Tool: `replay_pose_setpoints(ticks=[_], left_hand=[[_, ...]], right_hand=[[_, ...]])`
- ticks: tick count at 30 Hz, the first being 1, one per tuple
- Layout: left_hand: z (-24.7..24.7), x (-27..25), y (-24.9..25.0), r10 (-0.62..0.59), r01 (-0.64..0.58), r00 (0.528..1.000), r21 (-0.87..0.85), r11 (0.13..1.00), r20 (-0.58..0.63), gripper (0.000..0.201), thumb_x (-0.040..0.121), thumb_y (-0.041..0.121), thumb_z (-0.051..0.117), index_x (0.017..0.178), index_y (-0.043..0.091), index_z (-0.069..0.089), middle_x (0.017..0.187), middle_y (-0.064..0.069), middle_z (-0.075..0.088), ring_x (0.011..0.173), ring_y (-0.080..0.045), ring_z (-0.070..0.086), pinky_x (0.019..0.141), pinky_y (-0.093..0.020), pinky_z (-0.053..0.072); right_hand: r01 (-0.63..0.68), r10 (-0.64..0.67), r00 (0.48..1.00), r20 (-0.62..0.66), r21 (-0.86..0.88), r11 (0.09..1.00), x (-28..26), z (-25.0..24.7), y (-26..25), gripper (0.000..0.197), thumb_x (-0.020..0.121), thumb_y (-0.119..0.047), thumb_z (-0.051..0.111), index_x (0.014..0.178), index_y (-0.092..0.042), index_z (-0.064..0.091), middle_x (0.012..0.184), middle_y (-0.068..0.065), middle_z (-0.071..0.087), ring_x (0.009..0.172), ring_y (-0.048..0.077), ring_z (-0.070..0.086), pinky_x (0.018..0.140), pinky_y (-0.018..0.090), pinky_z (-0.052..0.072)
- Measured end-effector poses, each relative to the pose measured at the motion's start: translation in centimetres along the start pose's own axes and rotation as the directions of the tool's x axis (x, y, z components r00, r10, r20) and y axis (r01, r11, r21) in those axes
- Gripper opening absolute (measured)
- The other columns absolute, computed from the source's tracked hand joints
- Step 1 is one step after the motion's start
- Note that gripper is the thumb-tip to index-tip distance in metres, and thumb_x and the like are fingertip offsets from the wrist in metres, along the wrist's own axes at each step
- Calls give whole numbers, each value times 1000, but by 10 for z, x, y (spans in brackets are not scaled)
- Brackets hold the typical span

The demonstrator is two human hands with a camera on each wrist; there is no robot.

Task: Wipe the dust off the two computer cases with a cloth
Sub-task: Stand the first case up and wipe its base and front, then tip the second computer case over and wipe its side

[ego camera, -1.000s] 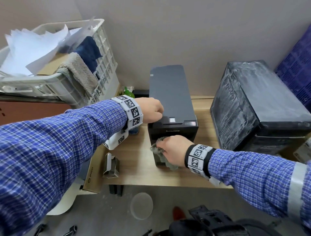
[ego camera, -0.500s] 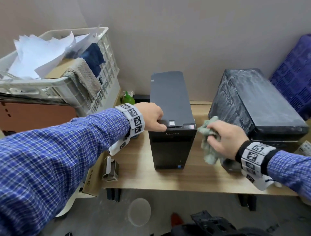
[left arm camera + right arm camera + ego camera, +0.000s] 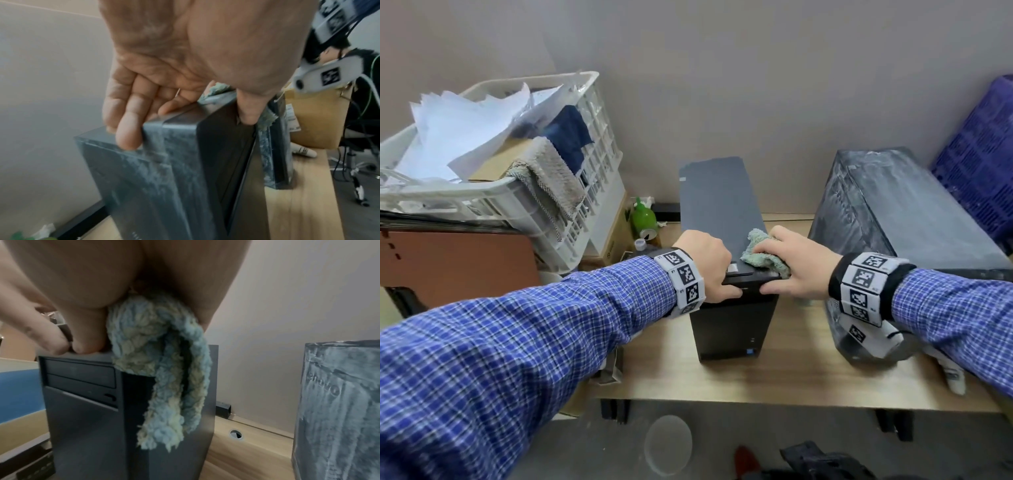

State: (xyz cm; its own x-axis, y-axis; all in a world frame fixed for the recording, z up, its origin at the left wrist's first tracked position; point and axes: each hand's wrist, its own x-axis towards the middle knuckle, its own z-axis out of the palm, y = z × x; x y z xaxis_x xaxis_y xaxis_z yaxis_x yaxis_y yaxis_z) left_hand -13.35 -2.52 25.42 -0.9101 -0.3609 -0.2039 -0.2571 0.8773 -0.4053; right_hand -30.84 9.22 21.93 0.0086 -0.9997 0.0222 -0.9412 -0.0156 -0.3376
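A slim black computer case (image 3: 719,205) stands upright in the middle of the wooden table (image 3: 774,380). My left hand (image 3: 726,274) grips its top front left corner, fingers curled over the top edge (image 3: 127,138) and thumb on the front. My right hand (image 3: 770,267) holds a pale blue-green cloth (image 3: 760,253) bunched under the palm, against the top front right corner. One end of the cloth (image 3: 160,369) hangs down the case's right side. A wider, dust-streaked black case (image 3: 893,212) stands to the right, apart from both hands.
A white crate (image 3: 482,202) with papers and cloths sits at the left, and a green bottle (image 3: 642,217) stands beside the slim case. A blue crate (image 3: 983,164) stands at the far right. The table has a cable hole (image 3: 236,434) between the cases.
My right hand carried the cloth from the slim case's lower front, out to the right, then up onto its top front corner. My left hand kept its hold on the top front edge.
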Motion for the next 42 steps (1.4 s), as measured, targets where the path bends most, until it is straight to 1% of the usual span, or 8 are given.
replay_pose_setpoints(ticks=[11,15,20,29,32,36,38,42], left_hand=[[-5,7,8,-75,88,985,-78,993,156,68,80,83,41,69,18,57,67,3,58,59,-17,54,53,-27,38],[3,6,-6,35,-25,984,-60,998,177,67,75,84,51,90,20,63,75,4,61,65,-17,60,54,-29,46],[-3,1,-27,85,-101,970,59,993,229,64,71,84,54,86,23,64,70,6,62,63,-17,61,59,-29,50],[10,-24,-65,-32,-10,932,114,993,360,62,64,82,63,93,27,63,76,6,62,69,-17,63,67,-33,57],[2,-18,-57,-98,49,886,120,992,452,67,63,81,67,96,23,65,79,5,64,72,-17,64,68,-33,58],[-16,-2,-48,-196,199,791,59,978,580,82,51,85,73,95,16,63,84,3,66,77,-18,65,66,-31,52],[-28,7,-41,-190,237,808,-11,972,558,81,47,86,74,89,17,61,84,2,68,78,-18,66,68,-32,52],[-54,33,-11,-103,165,932,-156,974,348,60,69,75,69,70,15,62,68,3,64,66,-17,61,58,-28,47]], right_hand=[[70,-71,995,64,20,997,6,-9,13,70,72,-53,76,132,-26,52,106,-8,41,97,12,47,92,35,45],[34,-35,997,63,23,999,5,-8,9,68,74,-54,74,132,-28,50,110,-10,41,98,12,51,92,37,47],[18,-19,1000,22,31,999,12,3,-16,66,74,-53,74,129,-23,52,106,-5,41,94,17,52,89,37,46],[5,-3,1000,-22,52,999,42,30,-63,72,75,-58,71,133,-20,50,118,-3,42,103,17,52,90,29,42],[-13,22,998,-56,142,990,35,29,-58,72,73,-57,74,130,-21,52,110,-4,42,95,16,52,88,29,44],[-79,125,980,-155,274,959,15,30,-49,51,78,-60,64,116,-26,59,98,-5,46,86,12,51,85,29,46],[-127,180,967,-179,272,954,2,31,-37,38,81,-59,56,105,-29,59,94,-6,47,85,14,53,86,35,48],[-308,353,916,-190,228,924,-31,12,-9,25,85,-48,56,92,-24,57,88,-3,49,85,19,53,85,36,47]])
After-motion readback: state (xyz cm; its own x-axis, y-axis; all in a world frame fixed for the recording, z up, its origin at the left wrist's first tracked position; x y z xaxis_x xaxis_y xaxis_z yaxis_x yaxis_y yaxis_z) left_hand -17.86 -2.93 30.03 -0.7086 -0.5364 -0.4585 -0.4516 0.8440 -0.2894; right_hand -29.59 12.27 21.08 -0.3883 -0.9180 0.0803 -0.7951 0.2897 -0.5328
